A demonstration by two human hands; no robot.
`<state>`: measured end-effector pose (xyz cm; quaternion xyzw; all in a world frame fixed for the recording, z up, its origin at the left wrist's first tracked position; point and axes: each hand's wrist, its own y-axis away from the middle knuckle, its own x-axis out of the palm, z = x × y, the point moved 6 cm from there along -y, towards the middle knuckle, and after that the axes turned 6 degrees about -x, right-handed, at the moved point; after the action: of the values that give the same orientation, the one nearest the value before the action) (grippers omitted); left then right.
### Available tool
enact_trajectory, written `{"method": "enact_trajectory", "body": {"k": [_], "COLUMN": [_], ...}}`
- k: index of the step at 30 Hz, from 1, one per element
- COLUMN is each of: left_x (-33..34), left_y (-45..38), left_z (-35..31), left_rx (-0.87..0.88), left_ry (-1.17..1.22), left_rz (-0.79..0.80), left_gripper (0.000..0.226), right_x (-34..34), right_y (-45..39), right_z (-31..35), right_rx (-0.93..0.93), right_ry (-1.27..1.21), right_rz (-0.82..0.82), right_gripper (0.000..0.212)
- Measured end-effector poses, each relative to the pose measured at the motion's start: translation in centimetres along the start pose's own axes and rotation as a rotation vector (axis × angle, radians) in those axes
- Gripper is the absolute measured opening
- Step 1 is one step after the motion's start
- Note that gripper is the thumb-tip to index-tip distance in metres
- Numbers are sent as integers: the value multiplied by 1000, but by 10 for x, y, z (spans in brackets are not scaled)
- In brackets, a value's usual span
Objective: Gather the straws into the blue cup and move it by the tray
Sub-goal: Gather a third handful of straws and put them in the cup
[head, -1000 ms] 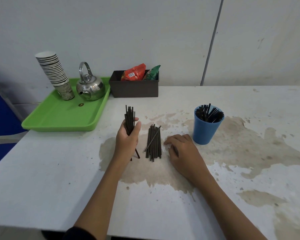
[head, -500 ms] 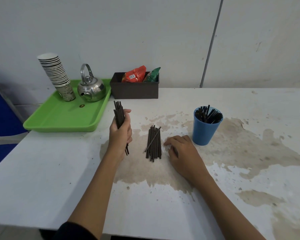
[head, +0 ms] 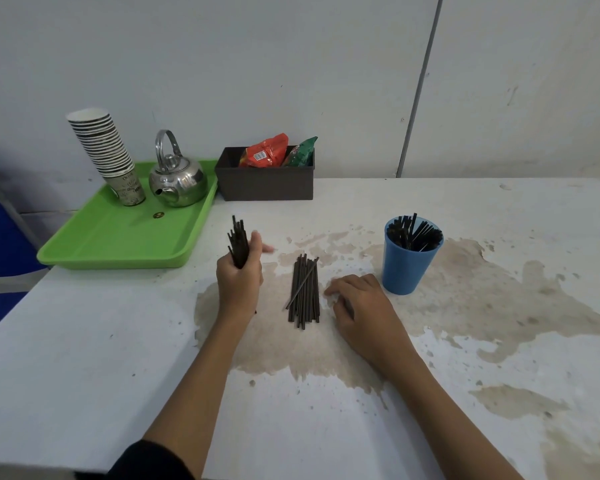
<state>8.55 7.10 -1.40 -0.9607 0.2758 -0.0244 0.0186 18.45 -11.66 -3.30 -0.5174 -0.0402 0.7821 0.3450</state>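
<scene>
Left hand (head: 238,282) fingers curled round upright straw bundle (head: 238,242), near table (head: 84,341) centre; right hand (head: 362,306) fingers loosely bent, resting beside loose straws (head: 305,292).

Lower ends of the gripped straws (head: 238,242) behind the left hand (head: 239,282), thumb blurred

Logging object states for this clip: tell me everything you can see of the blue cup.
The blue cup is a plain, smooth tumbler, plastic by its look, wider at the rim than at the base. It stands upright on a stained patch of the white table, right of the loose pile of straws and far from the green tray. A cluster of dark straws leans inside, tips above the rim. The right hand rests beside it; contact is not clear.
</scene>
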Motion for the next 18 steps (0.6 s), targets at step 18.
{"method": "enact_trajectory", "body": {"k": [18], "left_x": [2], "left_y": [1], "left_z": [12], "left_rx": [-93], "left_ry": [-283], "left_rz": [110], "left_gripper": [46], "right_x": [0], "right_y": [-1], "right_z": [0], "right_rx": [-14], "right_ry": [-11], "right_rz": [-24], "right_gripper": [20]}}
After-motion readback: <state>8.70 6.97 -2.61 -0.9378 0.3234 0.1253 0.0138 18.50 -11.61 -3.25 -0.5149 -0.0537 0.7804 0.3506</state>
